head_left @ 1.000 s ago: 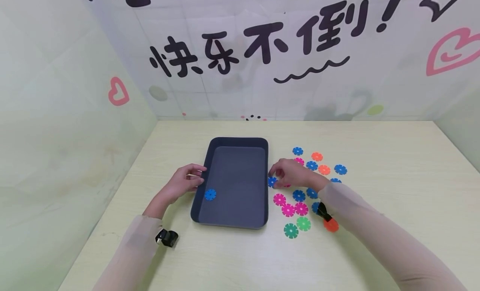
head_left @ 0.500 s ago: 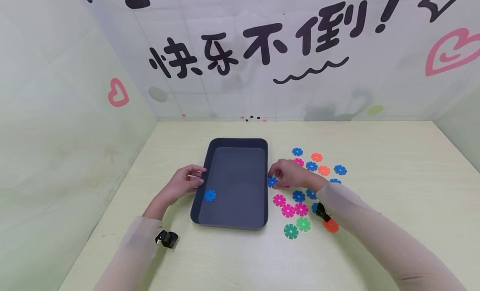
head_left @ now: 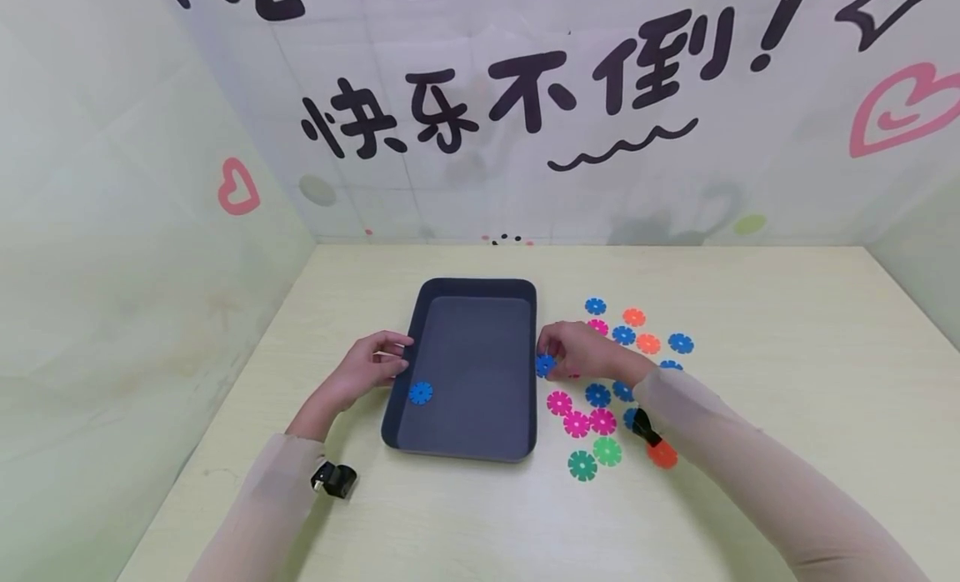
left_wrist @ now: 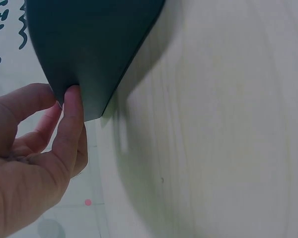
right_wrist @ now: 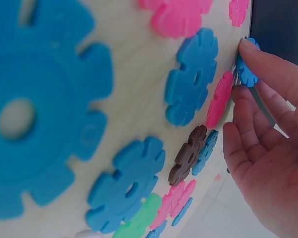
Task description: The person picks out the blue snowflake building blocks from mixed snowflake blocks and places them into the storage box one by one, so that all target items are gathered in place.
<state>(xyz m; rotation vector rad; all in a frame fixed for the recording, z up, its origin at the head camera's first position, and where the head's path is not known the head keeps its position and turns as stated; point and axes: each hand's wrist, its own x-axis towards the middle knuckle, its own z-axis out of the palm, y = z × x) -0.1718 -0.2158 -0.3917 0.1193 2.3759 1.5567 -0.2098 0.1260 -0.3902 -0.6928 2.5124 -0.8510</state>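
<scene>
A dark grey rectangular tray [head_left: 472, 373] lies on the table. My left hand [head_left: 367, 367] pinches its left wall; in the left wrist view the thumb of that hand [left_wrist: 44, 144] presses the outer side near the rim. Beside the tray's right wall, my right hand [head_left: 581, 348] pinches a blue snowflake-shaped plastic disc [head_left: 545, 365] by its edge. The right wrist view has the same blue disc [right_wrist: 248, 67] between thumb and index finger, with the other fingers curled loosely below. Another blue disc [head_left: 421, 393] sits inside the tray at its left.
Loose notched discs lie right of the tray: pink ones [head_left: 576, 423], blue ones [head_left: 597, 394], orange ones [head_left: 648, 343], a light green disc [head_left: 607, 451] and a dark green disc [head_left: 582, 465]. A brown disc [right_wrist: 188, 155] shows in the right wrist view. A printed wall sheet [head_left: 480, 190] stands behind the table.
</scene>
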